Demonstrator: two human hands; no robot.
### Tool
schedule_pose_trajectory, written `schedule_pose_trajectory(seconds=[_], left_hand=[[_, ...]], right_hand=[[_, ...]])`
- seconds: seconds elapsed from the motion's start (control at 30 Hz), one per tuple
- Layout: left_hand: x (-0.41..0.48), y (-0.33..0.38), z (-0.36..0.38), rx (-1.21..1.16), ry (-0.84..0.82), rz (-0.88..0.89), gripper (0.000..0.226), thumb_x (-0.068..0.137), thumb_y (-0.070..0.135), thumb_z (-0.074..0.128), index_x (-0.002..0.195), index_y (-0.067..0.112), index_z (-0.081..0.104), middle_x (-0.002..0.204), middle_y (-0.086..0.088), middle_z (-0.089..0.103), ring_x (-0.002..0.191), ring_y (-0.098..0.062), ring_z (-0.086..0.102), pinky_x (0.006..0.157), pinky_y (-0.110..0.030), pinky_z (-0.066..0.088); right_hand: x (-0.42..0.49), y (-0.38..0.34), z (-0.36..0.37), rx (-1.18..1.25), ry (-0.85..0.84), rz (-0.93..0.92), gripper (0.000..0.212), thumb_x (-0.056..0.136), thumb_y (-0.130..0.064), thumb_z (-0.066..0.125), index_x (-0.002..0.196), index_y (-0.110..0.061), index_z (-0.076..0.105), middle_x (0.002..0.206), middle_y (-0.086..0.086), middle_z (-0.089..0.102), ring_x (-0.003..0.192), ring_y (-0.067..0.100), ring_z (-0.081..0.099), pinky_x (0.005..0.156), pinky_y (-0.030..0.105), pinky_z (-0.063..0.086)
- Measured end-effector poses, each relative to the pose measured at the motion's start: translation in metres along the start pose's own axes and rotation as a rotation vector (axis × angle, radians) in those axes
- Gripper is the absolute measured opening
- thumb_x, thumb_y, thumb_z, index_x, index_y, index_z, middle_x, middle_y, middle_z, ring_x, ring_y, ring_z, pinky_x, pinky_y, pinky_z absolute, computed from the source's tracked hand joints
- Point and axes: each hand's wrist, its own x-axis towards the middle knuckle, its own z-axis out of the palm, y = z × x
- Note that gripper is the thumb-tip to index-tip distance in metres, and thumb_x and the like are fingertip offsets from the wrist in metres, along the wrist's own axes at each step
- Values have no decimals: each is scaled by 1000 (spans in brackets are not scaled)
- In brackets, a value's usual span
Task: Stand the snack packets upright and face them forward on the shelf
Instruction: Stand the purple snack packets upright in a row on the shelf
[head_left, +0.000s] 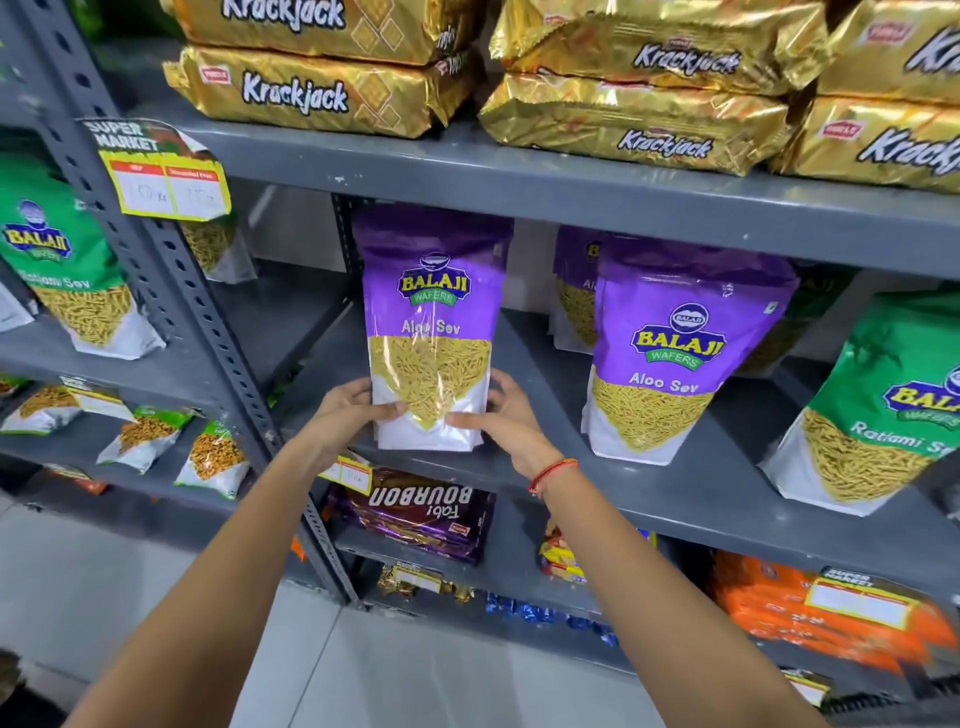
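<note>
A purple Balaji Aloo Sev packet (430, 312) stands upright on the grey middle shelf (545, 467), label facing me. My left hand (348, 410) grips its lower left edge and my right hand (506, 415) grips its lower right edge, thumbs on the front. A second purple Aloo Sev packet (675, 353) stands upright to the right, with a third one (574, 291) partly hidden behind it. A green Ratlami Sev packet (883, 405) leans at the far right.
Gold Krackjack packs (322, 93) lie stacked on the shelf above. Purple Bourbon packs (415, 514) and orange packs (810, 608) sit on lower shelves. A perforated grey upright (171, 280) divides this bay from the left bay, which holds a green Balaji packet (62, 270).
</note>
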Motion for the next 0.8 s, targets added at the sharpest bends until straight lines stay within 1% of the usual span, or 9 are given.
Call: schedule_pose_trajectory(seconds=[0.07,0.17,0.3,0.47,0.53,0.6,0.7,0.73,0.8], left_hand=[[-2,-3,7,-13,25,57,38,72,-3,73,104,16,64,93,3,75,82,-7,71,65,-14,56],[-2,-7,14,-31,39,95,46,72,-4,72,114,11,60,103,-2,70,88,-7,68,68,-12,55],[4,-6,15,-33,47,115,52,71,-5,72,118,11,58,102,2,70,87,-2,69,69,-12,55],[19,-1,19,15,28,137,54,69,-7,74,117,9,55,109,-5,67,88,-2,68,70,-13,56],[25,-2,24,52,25,158,56,67,-8,75,117,6,54,110,-7,66,91,-5,67,69,-13,56],[31,-6,30,92,39,195,55,66,-11,75,113,6,53,107,-9,66,87,-4,68,68,-13,55],[40,-13,34,145,53,217,56,65,-15,72,114,2,50,109,-13,65,92,-20,65,81,-27,54],[42,-16,35,153,48,216,56,65,-15,72,114,1,50,110,-14,65,95,-22,64,84,-31,52],[46,-22,31,155,37,215,55,66,-13,73,114,5,51,111,-13,66,97,-21,63,84,-27,53]], right_hand=[[-1,-1,-4,-6,1,-43,75,62,6,81,124,-15,45,130,16,57,119,28,56,102,45,47],[-1,0,-9,-23,7,-81,74,61,7,82,117,-22,44,127,16,59,116,29,58,98,44,50],[4,1,-11,-47,22,-109,75,59,5,83,117,-22,44,122,15,63,113,28,60,94,43,52],[14,5,-16,-118,80,-170,77,56,1,86,118,-21,44,115,10,68,109,24,64,98,46,50],[17,11,-17,-137,103,-194,74,58,2,84,113,-27,44,112,4,69,110,22,63,98,42,50],[20,19,-17,-140,136,-207,70,60,5,81,107,-32,45,108,0,67,108,20,63,98,41,50],[23,32,-16,-161,199,-204,61,64,6,78,107,-22,45,108,-1,65,105,19,61,102,46,46],[25,35,-16,-168,211,-201,58,66,5,78,107,-20,46,108,-1,65,103,18,61,102,46,47],[27,40,-17,-183,217,-194,56,69,2,77,109,-21,46,107,-2,64,102,17,62,99,40,50]])
